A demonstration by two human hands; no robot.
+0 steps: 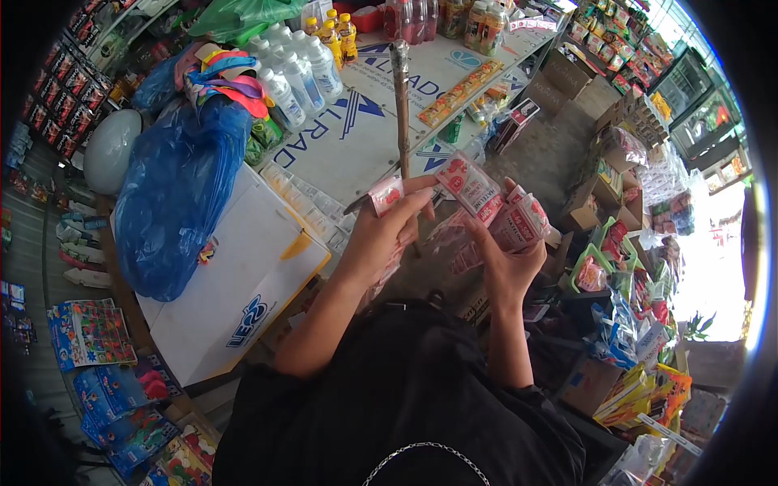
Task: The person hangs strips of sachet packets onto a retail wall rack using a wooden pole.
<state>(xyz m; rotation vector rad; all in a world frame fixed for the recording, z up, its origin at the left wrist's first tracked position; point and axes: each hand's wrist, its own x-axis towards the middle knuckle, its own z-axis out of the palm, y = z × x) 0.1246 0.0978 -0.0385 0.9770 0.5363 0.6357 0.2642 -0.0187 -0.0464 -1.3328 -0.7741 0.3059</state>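
My left hand point(387, 229) is closed around pink-and-white printed sachets point(386, 195); one shows above the fingers, and more hang below the palm. A thin grey pointed piece juts out to the left of these fingers, its kind unclear. In my right hand point(514, 266) is a strip of the same sachets point(470, 186), pinched under the thumb and folded into a bunch point(523, 223). The strip's upper end reaches across to the fingertips of my left hand. Between the hands, clear plastic wrapping point(454, 235) hangs down.
A wooden pole point(400, 97) stands just ahead of my hands. Behind it is a printed counter point(324, 150) with water bottles point(296, 77). To the left, a blue plastic bag point(182, 194) lies on a white box point(235, 300). Cartons point(583, 206) and packaged goods crowd the right.
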